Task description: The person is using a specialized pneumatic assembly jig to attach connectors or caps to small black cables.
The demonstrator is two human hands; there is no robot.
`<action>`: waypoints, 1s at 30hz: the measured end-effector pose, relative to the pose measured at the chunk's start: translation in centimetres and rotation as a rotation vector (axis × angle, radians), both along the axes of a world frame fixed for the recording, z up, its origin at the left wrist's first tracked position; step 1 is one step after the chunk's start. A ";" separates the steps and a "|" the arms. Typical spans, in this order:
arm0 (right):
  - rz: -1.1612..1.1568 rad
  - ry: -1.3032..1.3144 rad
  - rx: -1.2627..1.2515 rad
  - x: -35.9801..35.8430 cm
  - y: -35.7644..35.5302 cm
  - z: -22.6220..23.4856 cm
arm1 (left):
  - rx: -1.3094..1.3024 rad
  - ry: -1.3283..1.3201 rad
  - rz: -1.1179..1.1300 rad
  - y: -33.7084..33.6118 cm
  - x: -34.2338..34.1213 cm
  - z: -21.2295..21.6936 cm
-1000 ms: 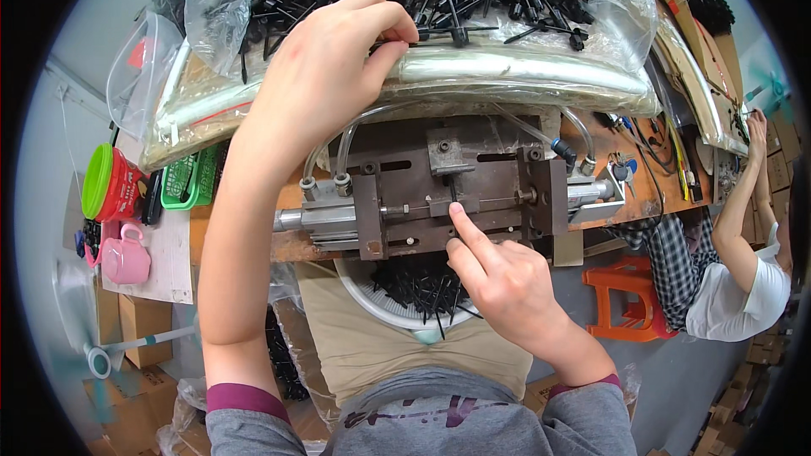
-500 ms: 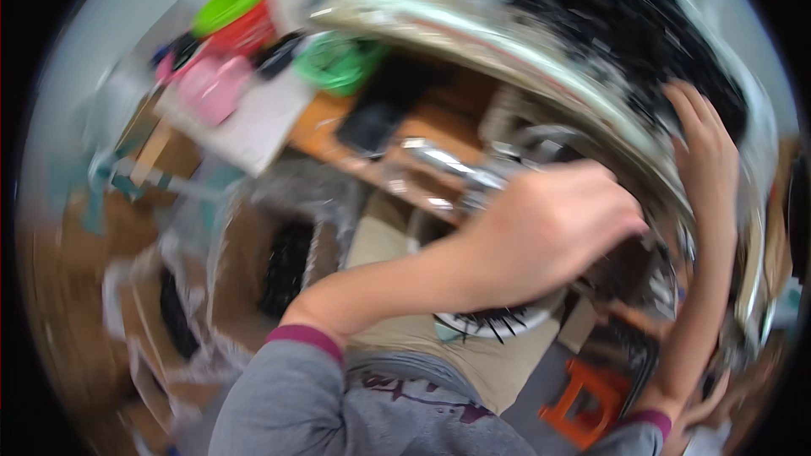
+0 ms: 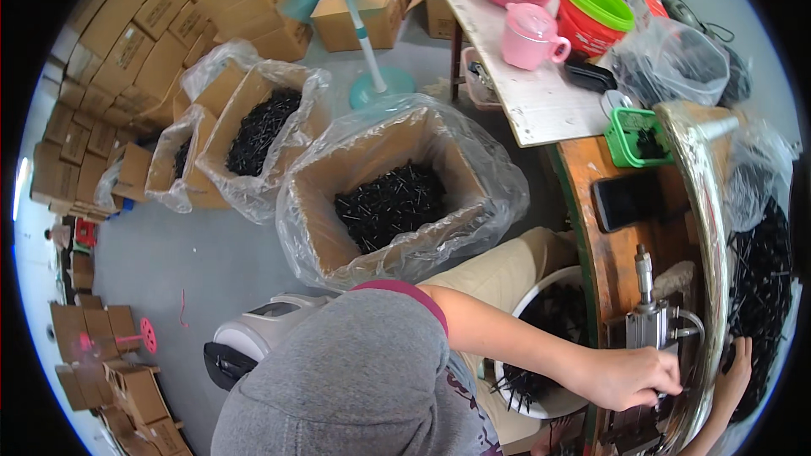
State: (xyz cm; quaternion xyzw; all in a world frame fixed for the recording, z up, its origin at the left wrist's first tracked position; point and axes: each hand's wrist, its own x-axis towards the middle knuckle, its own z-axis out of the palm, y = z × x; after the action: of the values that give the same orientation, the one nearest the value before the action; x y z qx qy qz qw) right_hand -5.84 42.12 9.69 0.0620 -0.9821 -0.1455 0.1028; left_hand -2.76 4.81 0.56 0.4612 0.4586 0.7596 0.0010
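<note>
My left hand [image 3: 635,378] is closed, fingers bent into a pinch, beside a small metal machine [image 3: 649,325] with a cylinder at the bench's edge. Whatever lies between those fingertips is hidden. Farther right, beyond the tray's shiny, film-wrapped rim [image 3: 708,194], my right hand [image 3: 733,378] rests at a heap of thin black pieces with pin-like stems [image 3: 759,287]. Its fingers look apart, and only part of that hand shows. Below my left forearm, a white tub [image 3: 562,404] by my lap holds more of the black pieces.
Plastic-lined cartons [image 3: 314,247] of black pieces stand on the floor to the left. A dark phone [image 3: 627,200] and a green basket [image 3: 627,152] lie on the wooden bench [image 3: 583,171]. A white table [image 3: 541,110] carries a pink cup [image 3: 528,38]. Behind are a fan [image 3: 363,42] and stacked boxes [image 3: 135,51].
The view has swung left, so bench and hands sit farther right and more floor shows. My left hand is lower beside the machine; my right hand stays at the black heap.
</note>
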 end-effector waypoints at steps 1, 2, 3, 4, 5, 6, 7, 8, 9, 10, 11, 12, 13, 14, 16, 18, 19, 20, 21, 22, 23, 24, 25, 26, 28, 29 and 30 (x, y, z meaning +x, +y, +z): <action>-0.007 0.005 -0.004 0.2 -0.8 0.1 | -0.095 -0.006 -0.065 -0.6 -0.1 0.2; 0.002 0.001 -0.026 0.3 -1.8 0.2 | -0.190 -0.014 -0.132 -1.3 0.0 0.4; 0.006 -0.001 -0.044 0.5 -2.9 0.5 | -0.282 -0.022 -0.203 -1.8 0.0 0.6; 0.009 -0.005 -0.064 0.6 -3.7 0.8 | -0.309 0.028 -0.153 -1.4 0.4 0.1; -0.021 -0.026 -0.052 0.6 -4.2 1.0 | -0.295 0.075 -0.061 -1.0 1.0 -0.5; -0.066 -0.042 -0.037 1.1 -4.4 1.5 | -0.276 0.130 0.017 -0.7 1.6 -0.7; -0.117 -0.059 -0.022 1.6 -4.5 1.8 | -0.255 0.183 0.090 -0.4 1.9 -1.1; -0.051 0.007 -0.015 1.6 -4.3 1.7 | -0.216 0.278 0.171 -0.4 1.9 -1.8; -0.008 0.080 0.002 2.0 -4.0 1.7 | -0.246 0.292 0.145 -0.5 1.7 -1.9; 0.050 0.189 0.035 2.3 -4.3 1.7 | -0.288 0.332 0.198 -0.5 1.7 -2.3; 0.091 0.283 0.091 2.4 -4.6 2.1 | -0.310 0.365 0.231 -0.1 2.1 -2.6; 0.057 0.290 -0.002 2.1 -5.7 2.4 | -0.360 0.394 0.258 0.1 2.3 -3.0; 0.099 0.363 -0.068 2.0 -6.9 2.4 | -0.406 0.428 0.269 0.0 2.3 -3.1; 0.081 0.355 -0.179 1.8 -8.5 2.8 | -0.431 0.477 0.298 0.2 2.2 -3.0; 0.094 0.428 -0.154 0.7 -10.3 2.6 | -0.515 0.557 0.349 -0.6 1.7 -2.6; 0.106 0.539 -0.204 1.3 -10.9 3.8 | -0.553 0.618 0.314 -0.4 1.5 -2.1; 0.113 0.626 -0.224 1.9 -10.6 4.2 | -0.581 0.652 0.301 0.0 1.6 -2.0; 0.009 0.667 -0.332 2.8 -10.2 4.4 | -0.604 0.682 0.290 0.4 1.7 -2.1; -0.071 0.711 -0.458 3.1 -9.7 4.3 | -0.618 0.719 0.288 0.6 1.8 -2.1; -0.165 0.702 -0.687 3.8 -9.1 4.5 | -0.632 0.749 0.267 0.9 1.9 -2.1; -0.146 0.713 -0.812 4.3 -8.1 4.8 | -0.647 0.778 0.252 1.2 2.2 -2.1; -0.173 0.730 -0.935 4.8 -7.8 5.1 | -0.679 0.820 0.263 1.4 2.4 -2.0; -0.197 0.748 -1.058 5.3 -7.5 5.4 | -0.710 0.862 0.276 1.5 2.7 -1.8; -0.127 0.725 -1.235 5.8 -6.1 5.3 | -0.740 0.903 0.293 1.6 2.9 -1.5; -0.091 0.698 -1.393 6.4 -5.8 5.2 | -0.747 0.923 0.298 2.0 2.5 -1.0; -0.071 0.684 -1.469 6.7 -5.8 5.2 | -0.747 0.933 0.301 2.2 2.2 -0.8; -0.017 0.686 -1.497 6.9 -6.0 5.0 | -0.744 0.923 0.258 2.3 1.7 -0.8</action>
State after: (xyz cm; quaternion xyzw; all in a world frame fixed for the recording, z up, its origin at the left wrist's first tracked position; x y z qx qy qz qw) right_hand 1.03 36.16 14.64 -0.0784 -0.7337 0.5360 0.4102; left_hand -1.03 7.09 -0.24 0.6524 0.6987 0.2638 -0.1288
